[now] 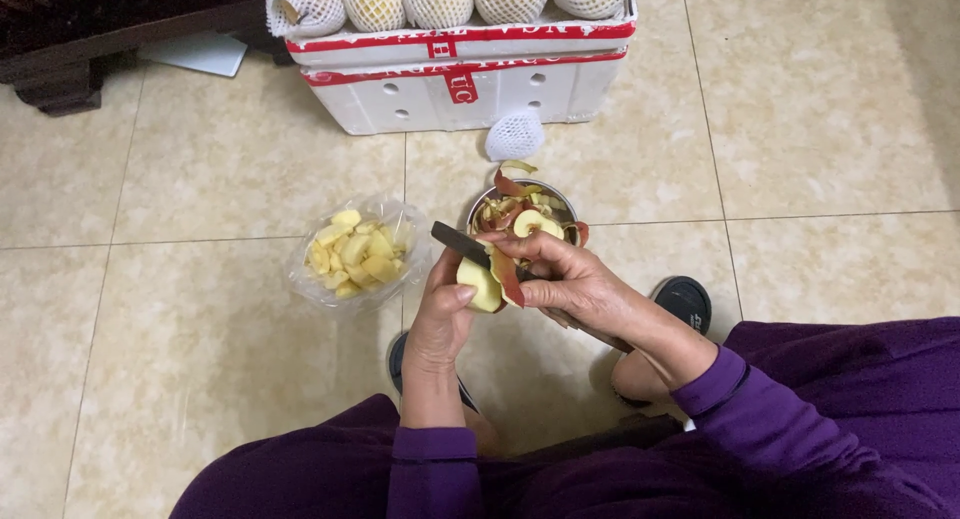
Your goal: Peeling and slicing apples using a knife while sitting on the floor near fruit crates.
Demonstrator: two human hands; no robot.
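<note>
A half-peeled apple (481,284) is gripped in the left hand (440,324), at six o'clock of the peel bowl (570,204); the knife (462,244), clasped by the right hand (570,284), is best kept shallow.

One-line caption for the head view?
Right hand knifes peel off an apple held in left hand, above a scrap bowl.

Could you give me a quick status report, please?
Left hand holds apple. Right hand holds knife, peeling. Peel bowl just beyond.
</note>
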